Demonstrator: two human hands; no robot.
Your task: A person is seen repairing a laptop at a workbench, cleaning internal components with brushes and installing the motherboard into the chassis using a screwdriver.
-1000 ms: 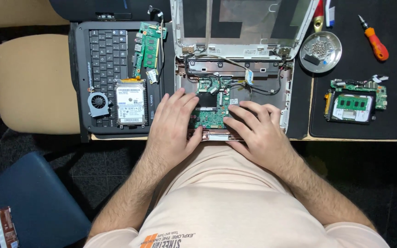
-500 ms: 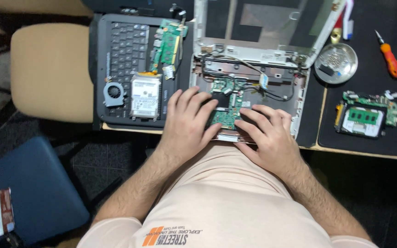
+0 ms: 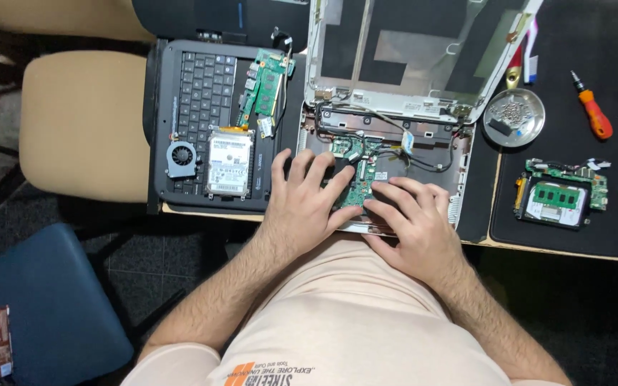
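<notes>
I work across from the left. Far out from my hands sits a beige chair seat [image 3: 84,125], and below it a blue chair [image 3: 33,307] cut off by the frame edge. Closer in, a black keyboard panel [image 3: 205,93] carries a small fan [image 3: 181,157], a silver hard drive [image 3: 229,163] and a long green board [image 3: 266,86] tilted against its right edge.

Just right of the drive, my left hand [image 3: 305,204] lies flat, fingers spread and loose, pressing on the green motherboard [image 3: 357,182] inside the opened laptop base [image 3: 459,189]. It clasps nothing that I can see. My right hand [image 3: 413,225] rests beside it, touching the same board's right part, fingers [image 3: 395,193] extended and relaxed. Both palms cover the board's near half, so I cannot tell what lies beneath. Above my hands the stripped lid shell [image 3: 409,50] stands open, cables running along the hinge.

Well right of my grip a round metal dish [image 3: 514,118] holds screws too small to count, an orange-handled screwdriver [image 3: 594,111] lies on the black mat [image 3: 609,43], and another circuit board [image 3: 559,196] sits nearer. More boards are cut off at the right edge.
</notes>
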